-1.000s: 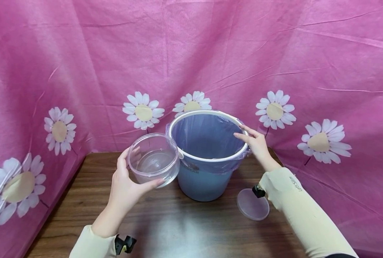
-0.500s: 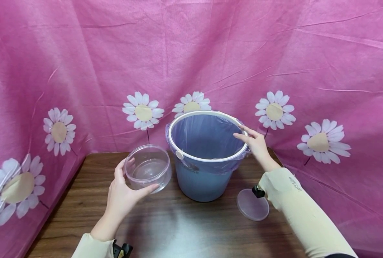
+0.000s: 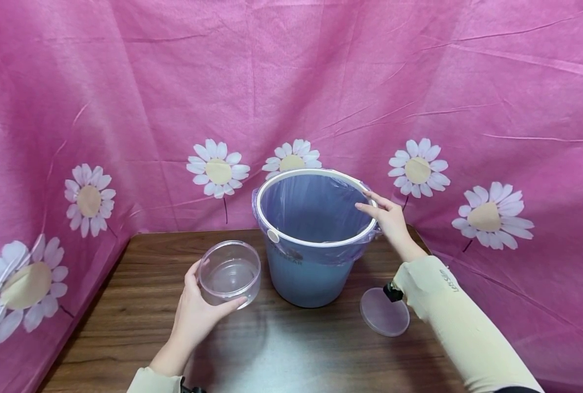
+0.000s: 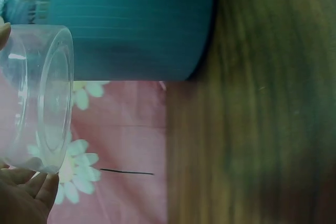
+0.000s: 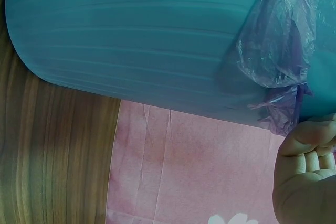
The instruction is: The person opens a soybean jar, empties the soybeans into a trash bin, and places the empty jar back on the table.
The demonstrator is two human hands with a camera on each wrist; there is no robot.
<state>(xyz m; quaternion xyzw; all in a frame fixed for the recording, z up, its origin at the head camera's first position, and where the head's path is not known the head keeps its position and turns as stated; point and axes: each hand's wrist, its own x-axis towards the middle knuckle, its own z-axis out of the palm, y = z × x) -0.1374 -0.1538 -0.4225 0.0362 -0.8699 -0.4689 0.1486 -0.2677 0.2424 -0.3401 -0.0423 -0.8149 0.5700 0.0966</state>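
My left hand (image 3: 195, 316) holds a clear round plastic container (image 3: 232, 278), thumb on the near side and fingers round the far left. It has no lid on, and nothing shows inside. In the left wrist view the container (image 4: 37, 98) is raised above the tabletop, left of a blue trash bin (image 3: 311, 278). The bin has a white rim and a thin purple bag liner (image 5: 278, 45) folded over its edge. My right hand (image 3: 391, 224) grips the bin's right rim, with two digits over the inner side and the other fingers curled outside, partly hidden.
A clear round lid (image 3: 384, 312) lies flat on the wooden table (image 3: 296, 355), right of the bin and close under the right wrist. Pink cloth with white daisies (image 3: 291, 82) hangs at the back and on both sides.
My left hand has brought the container away from the bin's left rim, first leftward, then down and nearer to me. The right hand and bin have stayed put.
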